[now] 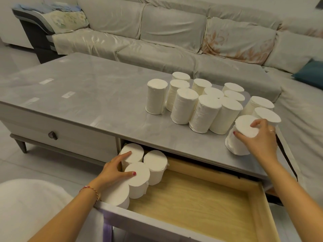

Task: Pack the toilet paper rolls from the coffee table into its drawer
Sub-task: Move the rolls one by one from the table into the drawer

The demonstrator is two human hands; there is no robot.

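Right grip (258,135) clamped over top rim of nearest roll (239,142) at counter (104,95) edge. Left grip (118,170) spread flat, steadying rolls in drawer (201,203). Rolls look light, soft; I squeeze sides gently.

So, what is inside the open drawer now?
The open drawer holds four upright toilet paper rolls, grouped at its left end. The left hand rests on them and hides part of them. The other wooden floor is bare; the back, under the tabletop, is hidden.

Rolls (206,100) on table (87,95); four in drawer (201,203).
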